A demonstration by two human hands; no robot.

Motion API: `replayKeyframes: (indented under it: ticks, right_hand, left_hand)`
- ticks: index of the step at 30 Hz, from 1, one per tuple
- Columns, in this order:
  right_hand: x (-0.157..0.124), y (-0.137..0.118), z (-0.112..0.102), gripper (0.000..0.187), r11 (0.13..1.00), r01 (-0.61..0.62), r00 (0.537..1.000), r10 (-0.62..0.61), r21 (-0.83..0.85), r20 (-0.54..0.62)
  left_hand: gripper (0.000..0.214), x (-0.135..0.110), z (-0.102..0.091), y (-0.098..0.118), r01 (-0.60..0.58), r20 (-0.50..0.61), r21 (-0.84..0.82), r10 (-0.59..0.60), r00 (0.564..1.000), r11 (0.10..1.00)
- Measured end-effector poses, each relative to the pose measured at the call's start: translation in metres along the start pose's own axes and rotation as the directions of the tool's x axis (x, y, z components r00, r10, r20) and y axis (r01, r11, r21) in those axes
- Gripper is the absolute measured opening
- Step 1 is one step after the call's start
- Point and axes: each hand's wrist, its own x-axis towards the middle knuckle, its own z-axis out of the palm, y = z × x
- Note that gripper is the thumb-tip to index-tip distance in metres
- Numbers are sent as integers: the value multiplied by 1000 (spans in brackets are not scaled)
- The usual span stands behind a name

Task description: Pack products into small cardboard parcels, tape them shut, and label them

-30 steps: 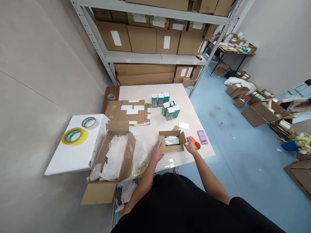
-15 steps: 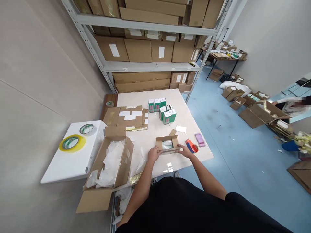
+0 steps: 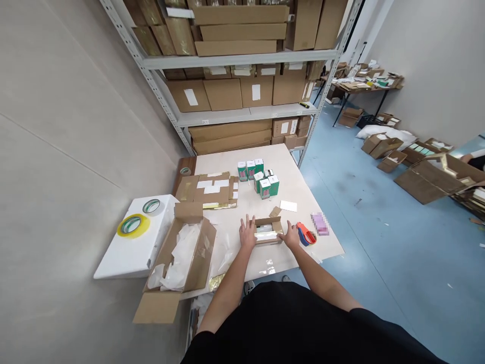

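Note:
A small cardboard box [image 3: 268, 241] sits on the table in front of me, its top partly uncovered. Pale contents show inside, and a shiny strip lies along its near side. My left hand [image 3: 247, 233] grips the left end, fingers stretched along the side. At the right end my right hand [image 3: 291, 236] holds on, thumb towards the front and fingers up along the side. Just right of that hand lies a red and blue tape dispenser [image 3: 306, 234]. Beyond the box are a loose brown cardboard piece [image 3: 275, 212] and a white card [image 3: 288, 206].
Several green and white boxes [image 3: 264, 189] stand farther back on the table [image 3: 291, 167]. Flattened cardboard [image 3: 197, 190] lies left of them. An open carton [image 3: 206, 242] with white paper stands left, beside tape rolls [image 3: 132, 226] on a white block. Shelving [image 3: 242, 59] rises behind; a blurred purple item [image 3: 320, 224] lies right.
The near flap of the box has come inward over part of the opening. Both hands have shifted up along its ends, the left fingers now pointing forward. The view has moved slightly.

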Motion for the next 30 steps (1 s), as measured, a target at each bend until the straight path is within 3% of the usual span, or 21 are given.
replayKeyframes:
  ticks: [2,6,13,17,21,25,30]
  right_hand:
    - [-1,3,-3,91,999,-24,998,26,-31,56]
    - [-3,7,-4,83,999,34,998,-33,-10,62]
    - [12,37,-30,72,997,80,997,-80,24,-2]
    - [26,67,-54,63,1000,1,999,-2,-11,-34]
    - [41,96,-68,28,989,-111,985,123,-96,122]
    - [46,122,-62,17,977,-160,956,190,-142,226]
    - [34,142,-41,37,985,-127,944,156,-115,290]
  left_hand:
    - [107,6,-5,3,-60,48,33,58,997,998]
    - [81,2,1,6,-122,159,71,109,981,990]
    - [66,-24,25,15,-29,279,132,-9,960,991]
    - [69,-21,29,30,11,369,155,-68,927,988]
    - [83,-12,33,40,48,474,199,-139,869,979]
    - [103,1,36,41,51,567,272,-203,798,961]
    - [112,8,41,38,50,624,300,-236,745,953]
